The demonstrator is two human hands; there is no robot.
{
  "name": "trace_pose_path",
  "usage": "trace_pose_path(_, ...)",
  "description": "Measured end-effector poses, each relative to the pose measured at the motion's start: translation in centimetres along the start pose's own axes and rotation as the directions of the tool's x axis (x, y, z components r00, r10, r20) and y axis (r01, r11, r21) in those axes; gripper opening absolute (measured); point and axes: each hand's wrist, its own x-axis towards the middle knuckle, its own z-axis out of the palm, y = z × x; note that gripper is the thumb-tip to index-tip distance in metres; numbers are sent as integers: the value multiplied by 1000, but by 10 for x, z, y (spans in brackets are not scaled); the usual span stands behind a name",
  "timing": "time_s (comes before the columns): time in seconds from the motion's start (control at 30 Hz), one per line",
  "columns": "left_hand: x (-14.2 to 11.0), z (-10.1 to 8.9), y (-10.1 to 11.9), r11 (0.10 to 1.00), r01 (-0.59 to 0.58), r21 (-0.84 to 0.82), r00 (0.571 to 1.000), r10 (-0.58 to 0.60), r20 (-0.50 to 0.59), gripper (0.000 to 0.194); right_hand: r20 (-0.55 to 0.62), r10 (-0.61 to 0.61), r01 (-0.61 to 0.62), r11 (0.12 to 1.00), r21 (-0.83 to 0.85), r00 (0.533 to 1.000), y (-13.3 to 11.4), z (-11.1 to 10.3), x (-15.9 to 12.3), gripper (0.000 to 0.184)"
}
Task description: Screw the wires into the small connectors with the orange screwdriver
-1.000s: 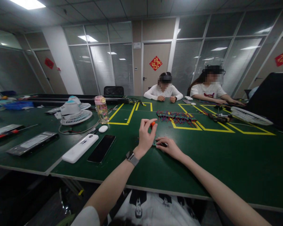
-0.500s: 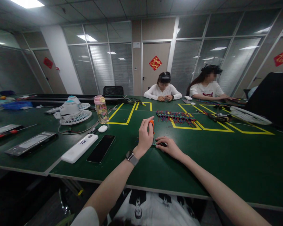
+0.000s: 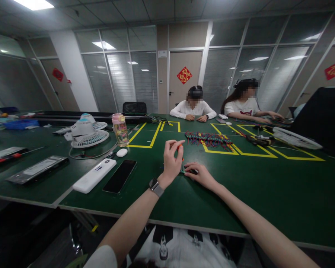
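Green is filling the lower half of the frame, a broad tabletop point(image 3: 281, 197) running edge to edge, with yellow tape point(image 3: 258, 155) marking out boxes at right of centre. Dead centre, the left hand point(image 3: 171, 160) is pinching an orange tool point(image 3: 179, 147) between thumb and fingers, and the right hand point(image 3: 200, 175) is touching a small green board point(image 3: 182, 171) just below it; whether those fingers are gripping or only pressing, I cannot tell. Beyond, a row of wired boards point(image 3: 209, 139) is lying across the tape. Over at centre left, a black phone point(image 3: 120, 176) is resting beside a white case point(image 3: 95, 175), and a pink-lidded bottle point(image 3: 120, 130) is standing near the white fans point(image 3: 89, 137). Across the table, two people are sitting, upper centre and upper right. Behind them, glass partitions point(image 3: 117, 82) are flanking a door point(image 3: 181, 59) bearing a red diamond sign point(image 3: 184, 75).
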Motion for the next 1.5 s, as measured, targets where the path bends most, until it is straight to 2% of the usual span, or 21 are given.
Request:
trace_pose_path(0.27, 0, 1, -2, 999, -10, -31, 1000, 11, 26, 31, 5, -4, 4, 1000, -17, 1000, 1, 1, 1, 13)
trace_pose_path(0.47, -1, 2, -3, 998, -12, 65, 999, 14, -36, 22, -10, -22, 22, 1000, -19, 1000, 4, 2, 1, 12)
trace_pose_path(0.7, 0, 2, -3, 999, -8, -40, 999, 9, 36, 29, -5, -8, 8, 1000, -21, 1000, 3, 2, 1, 13)
trace_pose_path(0.87, -1, 2, -2, 1000, -15, 13, 1000, 15, 10, 25, 9, -12, 12, 1000, -19, 1000, 2, 1, 0, 13)
trace_pose_path(1.07, -1, 2, -3, 998, -4, -68, 999, 7, 54, 32, 15, 3, -3, 1000, -21, 1000, -1, 0, 0, 13)
trace_pose_path(1.27, -1, 3, -1, 1000, 17, -9, 1000, -17, 19, 25, 20, 0, 0, 1000, -12, 1000, -1, -1, 1, 13)
trace_pose_path(1.5, -1, 3, -3, 998, 17, -62, 998, -13, 54, 32, 20, 6, -6, 1000, 0, 1000, -2, -2, 0, 14)
